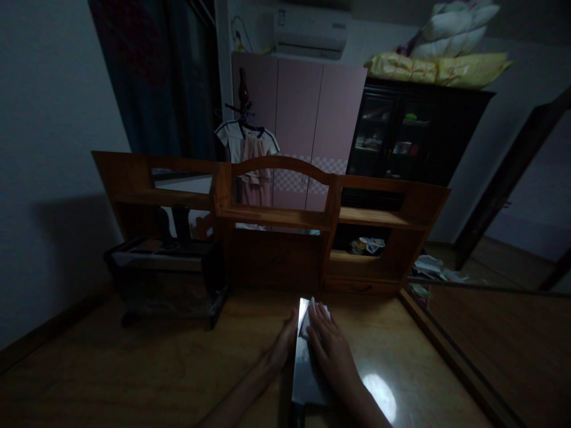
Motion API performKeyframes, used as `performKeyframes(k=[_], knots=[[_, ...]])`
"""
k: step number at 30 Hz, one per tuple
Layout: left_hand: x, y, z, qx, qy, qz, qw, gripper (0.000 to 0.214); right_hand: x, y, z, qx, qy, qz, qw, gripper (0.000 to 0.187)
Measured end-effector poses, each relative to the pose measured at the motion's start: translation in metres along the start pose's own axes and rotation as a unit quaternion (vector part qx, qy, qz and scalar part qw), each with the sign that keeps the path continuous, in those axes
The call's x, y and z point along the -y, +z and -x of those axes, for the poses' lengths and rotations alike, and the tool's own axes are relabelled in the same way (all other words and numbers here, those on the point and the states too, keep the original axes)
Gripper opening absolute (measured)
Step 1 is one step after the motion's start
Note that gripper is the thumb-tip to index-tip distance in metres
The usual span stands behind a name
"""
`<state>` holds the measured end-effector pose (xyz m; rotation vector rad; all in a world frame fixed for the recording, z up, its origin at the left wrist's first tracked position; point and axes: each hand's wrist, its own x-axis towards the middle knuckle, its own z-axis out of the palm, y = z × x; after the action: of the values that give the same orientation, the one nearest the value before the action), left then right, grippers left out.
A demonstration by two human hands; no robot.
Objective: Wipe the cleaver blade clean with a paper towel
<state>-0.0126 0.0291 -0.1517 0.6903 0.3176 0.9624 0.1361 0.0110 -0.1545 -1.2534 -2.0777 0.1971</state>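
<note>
A broad steel knife blade [304, 374] lies flat on the wooden desk [178, 368], its tip pointing away from me. My left hand [282, 348] rests against the blade's left edge, fingers stretched forward. My right hand [332, 353] lies flat on top of the blade, pressing a small white cloth or tissue [317, 312] near the tip. The room is dim, so fine detail is hard to see.
A wooden desk hutch [276, 217] with open shelves stands at the back of the desk. A dark tray-like box [165, 267] sits at the left. Beyond are a pink wardrobe [307, 119], a dark cabinet [410, 137] and a hanging garment [250, 148].
</note>
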Motion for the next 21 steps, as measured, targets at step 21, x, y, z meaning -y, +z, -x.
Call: performKeyframes(k=[21], knots=[[-0.003, 0.004, 0.005, 0.02, -0.005, -0.021, 1.0, 0.065, -0.018, 0.007, 0.007, -0.042, 0.055, 0.045, 0.997, 0.055]])
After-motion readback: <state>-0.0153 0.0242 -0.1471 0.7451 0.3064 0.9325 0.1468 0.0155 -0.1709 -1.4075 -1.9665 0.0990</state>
